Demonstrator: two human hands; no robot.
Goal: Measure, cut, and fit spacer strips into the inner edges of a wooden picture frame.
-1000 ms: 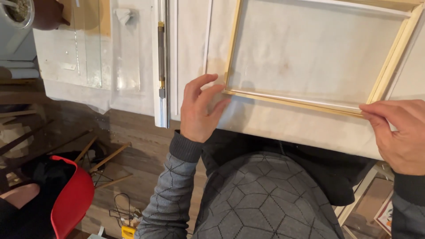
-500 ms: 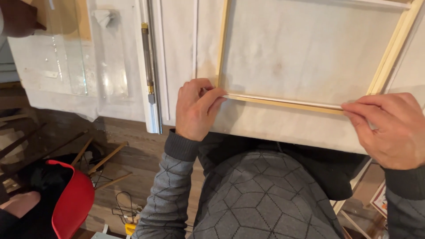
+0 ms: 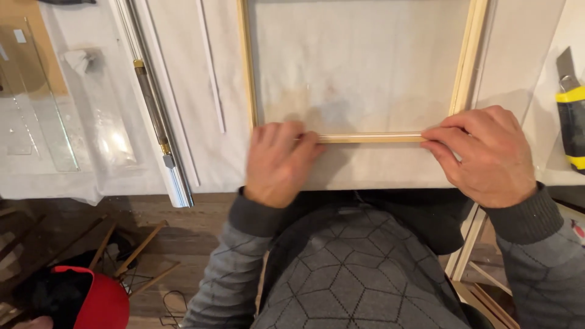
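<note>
Near the tabletop's front edge, the left hand presses flat (fingers together) on the pale rectangular wooden frame; the right hand pinches its bottom rail.

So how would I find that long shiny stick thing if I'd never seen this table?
Start at the white table and find the wooden frame both hands press on. Go past the left hand toward the clear glass sheets. The metal tube lies there, running to the table's near edge; it alone is shiny silver with brass bands, unlike the flat white strips beside it.
</note>
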